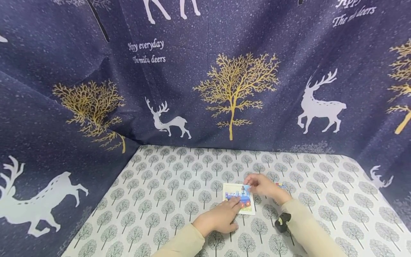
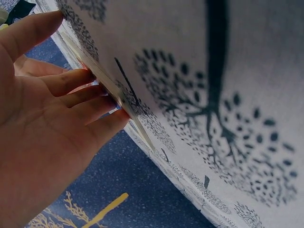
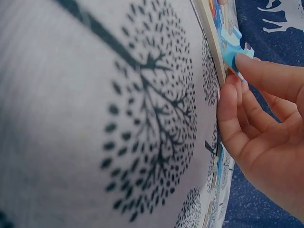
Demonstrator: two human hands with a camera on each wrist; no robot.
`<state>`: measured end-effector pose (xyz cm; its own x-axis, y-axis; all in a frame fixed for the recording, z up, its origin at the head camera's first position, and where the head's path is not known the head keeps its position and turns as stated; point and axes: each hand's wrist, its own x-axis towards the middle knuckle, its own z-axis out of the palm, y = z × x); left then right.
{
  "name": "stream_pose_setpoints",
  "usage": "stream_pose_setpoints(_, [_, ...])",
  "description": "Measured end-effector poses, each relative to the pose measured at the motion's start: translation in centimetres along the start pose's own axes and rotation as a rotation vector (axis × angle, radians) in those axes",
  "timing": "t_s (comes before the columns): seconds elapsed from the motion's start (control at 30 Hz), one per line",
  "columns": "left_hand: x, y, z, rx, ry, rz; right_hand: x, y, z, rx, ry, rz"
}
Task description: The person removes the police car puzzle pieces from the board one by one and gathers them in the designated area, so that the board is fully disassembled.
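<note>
A small jigsaw board (image 1: 248, 213) with a pale frame and a picture of a blue vehicle with eyes lies flat on the table. My left hand (image 1: 218, 216) rests on its lower left part. In the left wrist view, the fingers (image 2: 78, 78) reach over the board's edge, fairly straight. At the board's upper right corner is my right hand (image 1: 263, 187). Between thumb and fingers it pinches a light blue jigsaw piece (image 3: 232, 46), tilted up from the board in the right wrist view. Whether the piece touches its neighbours I cannot tell.
Beyond my right wrist lies a colourful piece or pieces (image 1: 281, 185), partly hidden by the arm. The tablecloth (image 1: 173, 171) is white with grey trees. A dark blue deer-patterned curtain (image 1: 186, 82) hangs behind and along the left. A black device (image 1: 283, 222) sits on my right wrist.
</note>
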<state>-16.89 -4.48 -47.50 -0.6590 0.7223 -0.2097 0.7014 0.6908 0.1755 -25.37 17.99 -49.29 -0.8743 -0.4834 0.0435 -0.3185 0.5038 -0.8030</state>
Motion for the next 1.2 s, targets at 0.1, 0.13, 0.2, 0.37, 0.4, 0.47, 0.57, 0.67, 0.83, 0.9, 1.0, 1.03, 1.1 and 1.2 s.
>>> stream_pose_setpoints(0.1, [0.1,0.0,0.0,0.002,0.001,-0.002,-0.1,0.1,-0.2,0.037,0.005,-0.002])
stream_pose_setpoints(0.13, [0.0,0.0,0.0,0.004,0.003,-0.002,-0.1,0.0,-0.3,0.059,0.007,0.005])
stream_pose_setpoints(0.2, [0.0,0.1,-0.1,0.005,0.004,-0.003,-0.2,0.0,-0.6,0.102,0.010,0.022])
stream_pose_setpoints(0.37, [-0.2,0.3,-0.4,-0.009,0.007,0.000,-0.5,0.0,-1.5,0.194,0.034,0.061])
stream_pose_setpoints(0.4, [-0.2,0.3,-0.4,-0.011,0.007,0.000,-0.6,-0.1,-1.8,0.202,0.042,0.072])
stream_pose_setpoints(0.47, [-0.3,0.2,-0.4,-0.010,0.005,0.001,-0.9,-0.3,-2.3,0.217,0.064,0.096])
stream_pose_setpoints(0.57, [-0.3,0.2,-0.3,-0.008,0.007,0.004,-1.4,-0.6,-3.2,0.236,0.083,0.126])
stream_pose_setpoints(0.67, [-0.3,0.1,-0.2,-0.014,0.008,0.007,-1.9,-0.6,-4.0,0.254,0.094,0.132])
stream_pose_setpoints(0.83, [-0.3,0.1,-0.1,-0.022,0.006,0.007,-2.7,0.2,-5.4,0.282,0.117,0.147])
stream_pose_setpoints(0.9, [-0.3,0.1,-0.1,-0.016,0.005,0.008,-3.0,0.7,-6.0,0.282,0.130,0.157])
stream_pose_setpoints(1.0, [-0.3,0.1,-0.1,-0.013,0.004,0.004,-3.6,1.2,-6.7,0.279,0.158,0.159])
stream_pose_setpoints(1.03, [-0.3,0.1,-0.1,-0.014,0.004,0.003,-3.8,1.3,-6.9,0.273,0.166,0.161])
stream_pose_setpoints(1.1, [-0.2,0.1,-0.1,-0.014,0.008,0.001,-4.3,1.6,-7.3,0.280,0.176,0.166])
stream_pose_setpoints(1.2, [-0.1,0.1,0.1,-0.009,0.007,-0.003,-5.1,1.9,-7.9,0.276,0.182,0.192])
